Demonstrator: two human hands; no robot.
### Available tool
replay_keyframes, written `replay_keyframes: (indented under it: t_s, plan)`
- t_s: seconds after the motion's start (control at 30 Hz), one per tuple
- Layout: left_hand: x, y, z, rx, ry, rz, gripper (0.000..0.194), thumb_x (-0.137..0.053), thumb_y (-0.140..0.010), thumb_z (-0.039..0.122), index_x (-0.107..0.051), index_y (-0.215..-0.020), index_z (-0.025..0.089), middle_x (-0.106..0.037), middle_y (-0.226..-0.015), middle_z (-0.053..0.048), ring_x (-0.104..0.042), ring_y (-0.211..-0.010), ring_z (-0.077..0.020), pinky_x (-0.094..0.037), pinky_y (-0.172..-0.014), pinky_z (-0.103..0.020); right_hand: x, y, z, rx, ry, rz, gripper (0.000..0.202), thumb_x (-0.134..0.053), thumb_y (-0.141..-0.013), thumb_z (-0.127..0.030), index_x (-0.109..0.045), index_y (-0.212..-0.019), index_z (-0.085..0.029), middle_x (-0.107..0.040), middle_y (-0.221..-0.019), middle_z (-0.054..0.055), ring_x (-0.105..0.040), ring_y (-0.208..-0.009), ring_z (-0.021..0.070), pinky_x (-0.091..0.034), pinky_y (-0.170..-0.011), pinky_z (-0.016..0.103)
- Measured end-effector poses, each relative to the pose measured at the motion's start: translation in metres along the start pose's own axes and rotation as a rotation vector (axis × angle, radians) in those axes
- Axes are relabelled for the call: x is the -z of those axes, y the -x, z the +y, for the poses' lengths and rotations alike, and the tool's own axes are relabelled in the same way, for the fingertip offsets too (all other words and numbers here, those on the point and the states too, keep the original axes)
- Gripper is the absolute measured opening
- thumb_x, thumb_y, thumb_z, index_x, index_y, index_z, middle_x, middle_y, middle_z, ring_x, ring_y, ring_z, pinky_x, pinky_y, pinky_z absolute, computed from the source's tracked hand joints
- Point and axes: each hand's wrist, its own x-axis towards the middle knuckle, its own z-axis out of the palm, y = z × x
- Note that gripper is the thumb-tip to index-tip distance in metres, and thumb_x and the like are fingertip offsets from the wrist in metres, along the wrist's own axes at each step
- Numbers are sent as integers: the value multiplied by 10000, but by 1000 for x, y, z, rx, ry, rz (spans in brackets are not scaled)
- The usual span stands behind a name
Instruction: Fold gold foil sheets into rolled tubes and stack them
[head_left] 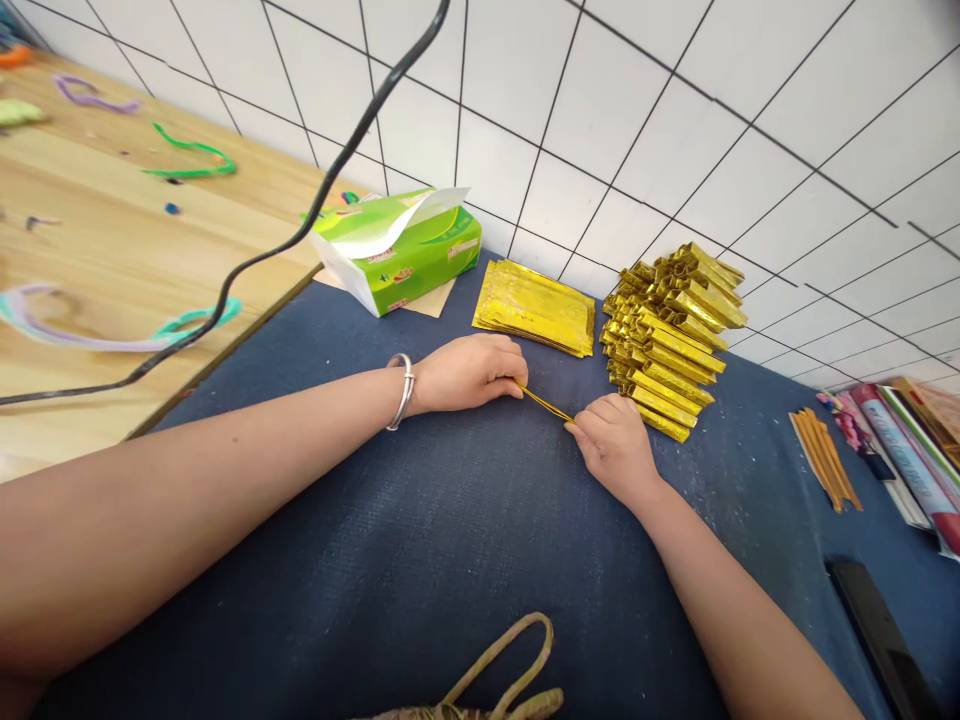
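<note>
A thin piece of gold foil paper (547, 404), seen nearly edge-on with its layers close together, stretches between my two hands just above the dark blue table cover. One end is pinched between the thumb and fingers of my left hand (476, 372), which has a silver bangle (405, 393) at the wrist. At the other end, my right hand (616, 445) closes on the paper. Behind my hands lies a flat stack of gold foil sheets (534, 308). Just beyond my right hand rises a pile of folded gold foil pieces (667, 340) with hollow ends.
A green tissue pack (427, 260) stands by the tiled wall. A black cable (300, 235) hangs across the left. Orange-brown strips (825, 460), books (911, 465) and a black object (881, 635) lie at right. A looped cord (517, 650) is at the near edge.
</note>
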Motion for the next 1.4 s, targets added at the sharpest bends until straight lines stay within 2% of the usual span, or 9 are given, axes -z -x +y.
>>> replay_keyframes:
  t_s: [0.17, 0.3, 0.47, 0.6, 0.73, 0.87, 1.03, 1.27, 1.4]
  plan:
    - [0, 1, 8, 43, -89, 63, 148, -484, -860, 219, -590, -772, 166, -569, -792, -26, -517, -790, -139, -410, -727, -247, -1, 1, -1, -90, 14, 37, 244, -455, -895, -353, -564, -745, -194, -552, -739, 50, -449, -759, 185, -312, -708, 327]
    - [-2, 0, 13, 28, -124, 54, 132, -485, -859, 218, -576, -779, 166, -561, -791, -24, -507, -782, -142, -406, -723, -250, 1, 1, -4, -168, 32, 103, 244, -504, -861, -418, -581, -859, -186, -595, -812, 74, -475, -813, 216, -326, -746, 353]
    - [-7, -4, 25, -23, -197, 2, 167, -461, -876, 246, -580, -791, 165, -563, -795, -37, -498, -783, -155, -398, -736, -268, 2, -2, -14, -52, -42, 65, 220, -499, -877, -376, -590, -961, -194, -626, -886, 62, -497, -852, 207, -334, -762, 350]
    - [-14, -7, 34, -34, -200, -34, 194, -465, -883, 302, -588, -816, 167, -580, -825, -43, -508, -803, -158, -386, -737, -272, 2, -1, -18, -10, -67, 80, 161, -469, -899, -283, -608, -882, -205, -619, -814, 42, -491, -800, 180, -330, -731, 336]
    - [-19, -7, 39, -103, -229, -60, 205, -465, -886, 311, -591, -786, 183, -595, -800, -28, -510, -803, -162, -353, -714, -289, 2, 0, -22, 2, -74, 104, 176, -482, -892, -294, -611, -812, -205, -575, -712, 32, -460, -731, 170, -319, -689, 329]
    - [-20, -5, 41, -159, -264, -42, 214, -466, -880, 258, -567, -707, 185, -585, -739, -16, -485, -754, -157, -321, -677, -302, 2, -2, -27, 20, -79, 79, 204, -460, -904, -297, -604, -801, -196, -563, -707, 36, -452, -724, 167, -317, -687, 322]
    - [-18, -3, 41, -163, -262, -41, 211, -465, -883, 250, -569, -710, 189, -582, -735, -13, -480, -752, -154, -312, -681, -296, 2, -2, -27, 40, -93, 46, 195, -440, -915, -279, -604, -895, -174, -593, -782, 45, -471, -758, 162, -326, -696, 310]
    - [-18, -4, 34, -170, -192, -85, 182, -450, -894, 248, -613, -828, 202, -609, -790, -17, -510, -776, -145, -329, -701, -271, 2, 1, -23, 35, -83, 28, 216, -438, -913, -284, -614, -846, -180, -576, -707, 36, -466, -712, 161, -328, -681, 308]
    - [-17, -3, 29, -153, -205, -101, 197, -420, -902, 214, -612, -943, 197, -625, -855, -30, -525, -820, -151, -341, -727, -271, -2, 2, -20, 1, -107, 15, 225, -411, -923, -272, -610, -934, -166, -603, -777, 53, -485, -749, 168, -348, -696, 307]
